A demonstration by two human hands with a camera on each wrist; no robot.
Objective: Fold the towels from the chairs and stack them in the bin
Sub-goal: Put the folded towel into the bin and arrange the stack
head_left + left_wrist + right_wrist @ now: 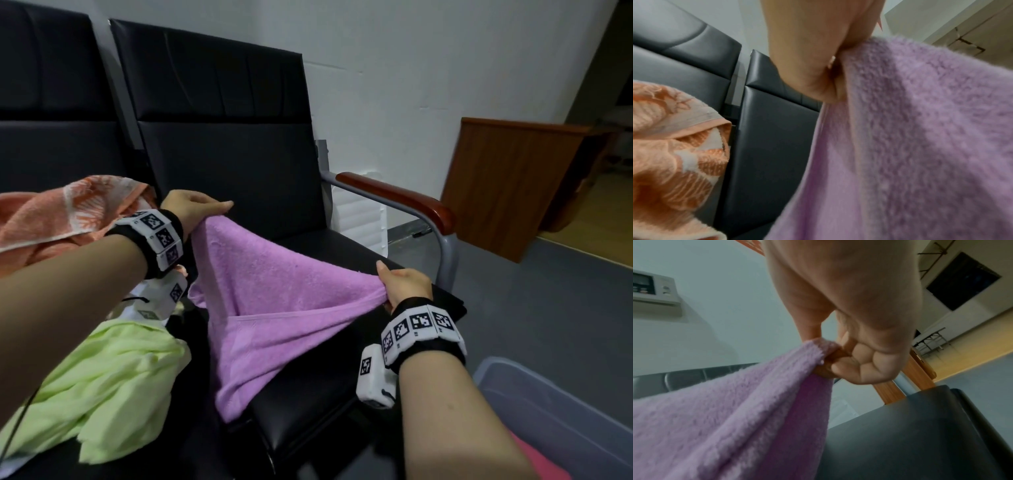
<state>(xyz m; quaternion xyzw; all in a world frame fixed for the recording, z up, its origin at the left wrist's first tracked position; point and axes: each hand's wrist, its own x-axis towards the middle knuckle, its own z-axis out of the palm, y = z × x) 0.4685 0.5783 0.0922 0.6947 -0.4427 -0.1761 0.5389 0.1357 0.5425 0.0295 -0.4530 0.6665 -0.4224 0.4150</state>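
Note:
A purple towel (270, 298) hangs stretched between my two hands above the black chair seat (342, 246), its lower part draped over the seat's front edge. My left hand (197, 209) pinches one upper corner near the backrest. My right hand (404, 286) grips the other corner, closer to the armrest. The left wrist view shows my left hand (830, 76) closed on the purple towel (910, 146). In the right wrist view, curled fingers of my right hand (838, 360) clamp the purple towel (740, 418).
An orange patterned towel (61, 216) and a light green towel (102, 377) lie on the neighbouring chair at the left. A translucent bin (561, 407) stands on the floor at the lower right. The chair's wooden armrest (404, 198) is just past my right hand.

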